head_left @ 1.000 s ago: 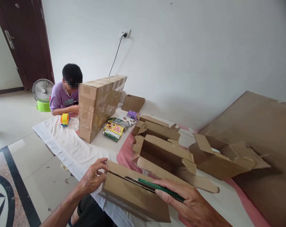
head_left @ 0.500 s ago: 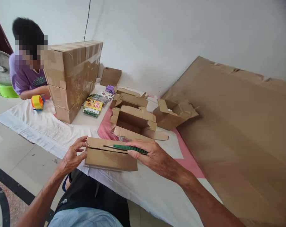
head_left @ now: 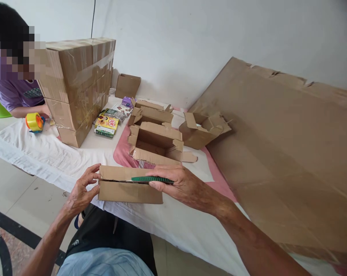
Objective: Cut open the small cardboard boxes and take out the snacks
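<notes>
A closed cardboard box (head_left: 130, 193) lies at the front edge of the cloth-covered table, with a dark seam running along its top. My left hand (head_left: 83, 188) grips the box's left end, fingertips and thumb at its edge. In my right hand (head_left: 180, 186) is a knife with a ribbed green handle (head_left: 150, 179), held nearly flat along the seam. Its thin blade points left and lies at or in the gap; how deep I cannot tell.
Open cardboard boxes (head_left: 157, 140) stand just behind, another (head_left: 198, 132) to their right. A large cardboard sheet (head_left: 277, 153) leans at right. Taped stacked boxes (head_left: 78, 88), snack packets (head_left: 107, 122) and a yellow tape dispenser (head_left: 34, 122) are at left, near a person in purple (head_left: 11, 92).
The knife has come down from just over the top flap to the seam. My view has shifted a little, so the surroundings sit further left and higher.
</notes>
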